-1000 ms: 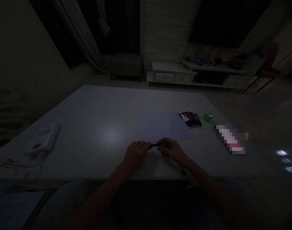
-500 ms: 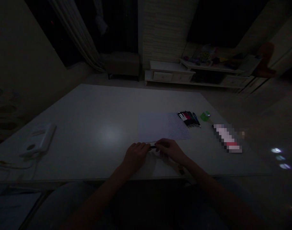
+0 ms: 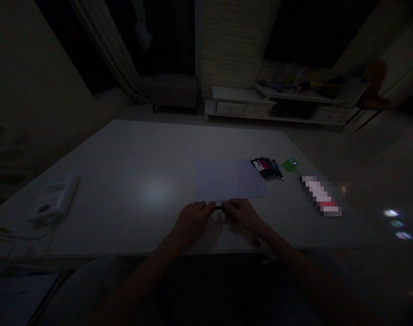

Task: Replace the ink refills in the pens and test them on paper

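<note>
A slim dark pen lies level between my two hands, just above the near edge of the paper. My left hand is closed around its left end. My right hand pinches the other end, fingers curled over it. Only the short black middle of the pen shows; both ends are hidden by fingers. Beyond my hands is an open sheet of paper, its right part filled with writing. Several pens lie side by side on that written part. The room is very dim.
A small green container stands right of the pens, with a pixelated flat object nearer me. A white box-like item and cables lie on the left of the white table. A small brown thing sits by my right wrist.
The fingers of my right hand have closed in on the pen's right end and straightened against it. My left hand has barely moved; the things on the table stay put.
</note>
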